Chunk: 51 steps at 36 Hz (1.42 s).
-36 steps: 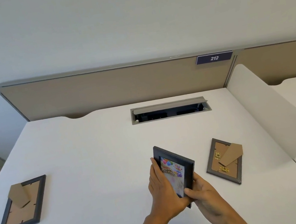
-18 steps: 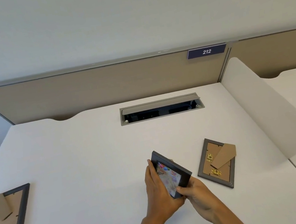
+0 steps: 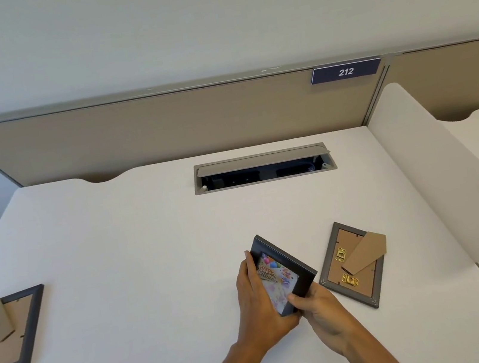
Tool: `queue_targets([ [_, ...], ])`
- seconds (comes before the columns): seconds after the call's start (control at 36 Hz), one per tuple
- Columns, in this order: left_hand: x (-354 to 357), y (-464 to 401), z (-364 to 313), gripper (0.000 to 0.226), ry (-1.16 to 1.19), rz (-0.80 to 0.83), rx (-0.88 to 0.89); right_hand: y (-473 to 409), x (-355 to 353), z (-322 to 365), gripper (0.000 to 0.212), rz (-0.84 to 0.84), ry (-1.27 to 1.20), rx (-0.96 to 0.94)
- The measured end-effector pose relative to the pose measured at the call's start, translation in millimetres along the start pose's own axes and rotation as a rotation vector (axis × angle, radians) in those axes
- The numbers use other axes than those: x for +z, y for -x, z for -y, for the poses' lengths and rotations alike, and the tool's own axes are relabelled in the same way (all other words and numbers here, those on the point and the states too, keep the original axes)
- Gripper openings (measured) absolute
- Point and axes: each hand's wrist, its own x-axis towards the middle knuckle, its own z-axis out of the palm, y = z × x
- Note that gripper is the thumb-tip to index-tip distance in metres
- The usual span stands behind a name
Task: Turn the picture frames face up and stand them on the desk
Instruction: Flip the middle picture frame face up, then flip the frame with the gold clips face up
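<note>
Gripping the dark frame (image 3: 284, 271), left hand (image 3: 259, 303) and right hand (image 3: 320, 306) hide its lower edge; its stand is unseen

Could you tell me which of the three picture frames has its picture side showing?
The dark frame held in both hands, showing a birthday card. The frame at the left edge and the grey frame lie face down, cardboard backs up.

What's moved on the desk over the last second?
Both hands, left hand and right hand, keep hold of the dark frame, tipping it lower with its picture still facing up. The grey frame and left frame stay face down.
</note>
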Motion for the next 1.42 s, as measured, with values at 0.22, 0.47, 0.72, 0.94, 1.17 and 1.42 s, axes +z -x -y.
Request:
queue_targets([
  [0.22,1.5,-1.7,-1.0,0.13,-0.012,-0.061,0.0,-6.6,-8.1,-3.4,0.041,0.035,-0.002,0.006],
  [0.47,1.6,-0.9,1.5,0.135,-0.023,-0.095,-0.019,-4.3,-16.0,-7.6,0.046,0.052,0.111,-0.016],
  [0.72,-2.1,14.4,8.9,0.148,-0.012,0.056,-0.084,8.5,-49.7,3.0,0.052,0.034,0.509,-0.142],
  [0.94,-12.1,31.3,3.4,0.148,-0.003,0.116,-0.101,-0.7,-120.4,24.0,0.059,0.069,1.085,-0.315],
  [1.17,-13.5,47.8,0.3,0.142,-0.047,0.132,-0.114,-22.7,-169.3,78.5,0.141,0.265,1.838,-0.298],
  [1.42,-9.8,60.1,4.1,0.14,-0.098,0.125,-0.147,-42.2,-163.5,105.4,0.167,0.308,2.359,-0.339],
])
